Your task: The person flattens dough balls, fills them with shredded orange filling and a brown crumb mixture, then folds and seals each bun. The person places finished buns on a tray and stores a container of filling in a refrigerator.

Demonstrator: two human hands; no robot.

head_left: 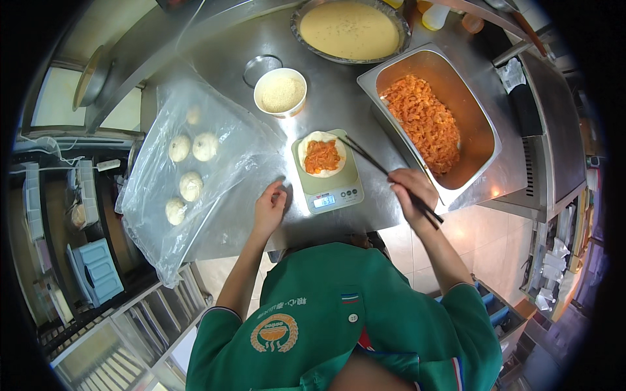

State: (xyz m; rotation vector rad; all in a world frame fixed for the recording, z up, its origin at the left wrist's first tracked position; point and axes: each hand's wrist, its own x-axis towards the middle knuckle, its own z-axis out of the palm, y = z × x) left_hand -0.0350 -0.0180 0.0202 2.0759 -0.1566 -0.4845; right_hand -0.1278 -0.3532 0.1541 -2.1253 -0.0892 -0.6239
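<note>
The right hand (415, 192) is clamping its fingers on black chopsticks (368, 158); the left hand (270, 207) is curling its fingers loosely open near a digital kitchen scale (353, 179), where filling-topped dough (322, 156) is resting.

Bright light whitens the tabletop (332, 91) around the scale (353, 181), whose display glows pale blue; a small orange glint sits farther right. The plastic sheet (244, 140) carries streaky highlights. Central detail is fairly crisp. Straight edges bow toward the rim, and black fills all 4 corners.
</note>
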